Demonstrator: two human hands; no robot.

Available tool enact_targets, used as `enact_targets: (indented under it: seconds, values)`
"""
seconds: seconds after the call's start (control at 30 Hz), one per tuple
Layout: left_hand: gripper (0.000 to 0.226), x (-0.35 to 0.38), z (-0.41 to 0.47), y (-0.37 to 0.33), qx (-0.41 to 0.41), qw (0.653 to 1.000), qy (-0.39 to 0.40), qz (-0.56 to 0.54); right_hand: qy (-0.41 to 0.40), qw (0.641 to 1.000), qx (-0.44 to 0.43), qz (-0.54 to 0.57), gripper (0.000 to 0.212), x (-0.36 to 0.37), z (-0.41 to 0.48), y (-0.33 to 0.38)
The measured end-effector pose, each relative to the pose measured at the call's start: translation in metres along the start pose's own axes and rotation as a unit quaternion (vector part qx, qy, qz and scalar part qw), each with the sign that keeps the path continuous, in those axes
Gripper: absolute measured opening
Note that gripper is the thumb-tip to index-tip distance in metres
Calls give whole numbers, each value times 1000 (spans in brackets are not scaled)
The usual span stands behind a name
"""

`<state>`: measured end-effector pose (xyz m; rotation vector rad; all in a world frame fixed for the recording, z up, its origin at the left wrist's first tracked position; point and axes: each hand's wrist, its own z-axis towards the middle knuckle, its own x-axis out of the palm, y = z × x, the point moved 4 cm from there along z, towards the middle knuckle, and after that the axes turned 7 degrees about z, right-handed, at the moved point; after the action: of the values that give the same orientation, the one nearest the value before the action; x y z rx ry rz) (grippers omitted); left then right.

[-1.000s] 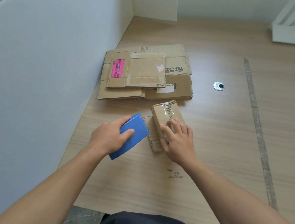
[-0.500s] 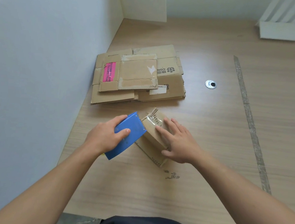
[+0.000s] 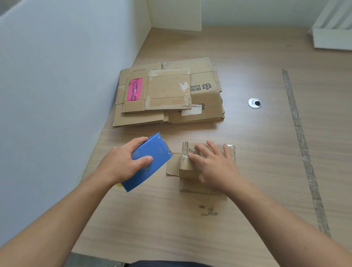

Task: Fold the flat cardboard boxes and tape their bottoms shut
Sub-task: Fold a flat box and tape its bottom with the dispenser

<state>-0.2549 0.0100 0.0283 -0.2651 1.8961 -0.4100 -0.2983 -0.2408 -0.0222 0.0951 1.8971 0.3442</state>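
Note:
A small folded cardboard box (image 3: pixel 186 169) lies on the wooden table (image 3: pixel 163 227), its flaps spread out at the left and front. Clear tape shows along its top. My right hand (image 3: pixel 214 168) lies flat on top of the box with the fingers spread and pointing left. My left hand (image 3: pixel 124 161) grips a blue tape dispenser (image 3: pixel 149 163) just left of the box, thumb on its blue face. A little yellow shows under the dispenser's lower end. Behind them sits a stack of flat cardboard boxes (image 3: pixel 167 92); the top one has a pink label.
A white partition wall (image 3: pixel 47 102) runs along the table's left edge. A round metal grommet hole (image 3: pixel 254 103) is right of the stack. A strip of old tape (image 3: pixel 302 143) runs down the table at the right. A white object (image 3: pixel 338 38) stands far right.
The small box has turned and moved right under my right hand, from pointing away to lying crosswise. My left hand with the blue dispenser stayed close beside it.

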Motion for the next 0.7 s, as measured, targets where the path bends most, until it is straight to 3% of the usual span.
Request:
enact_targets:
  seconds: [0.23,0.4,0.53,0.7]
  values:
    - [52,4,-2,2,2,1000,-6,-1,-79,996,32,35,64,21,0,15]
    - [54,5,-2,8,9,1000,-5,-11,-47,998,-18,39,52,20,-5,17]
    - [58,9,-2,11,27,999,9,-15,-82,993,-17,81,58,25,-11,17]
    - [56,12,-3,9,50,999,5,-3,-127,990,-40,34,54,31,-10,18]
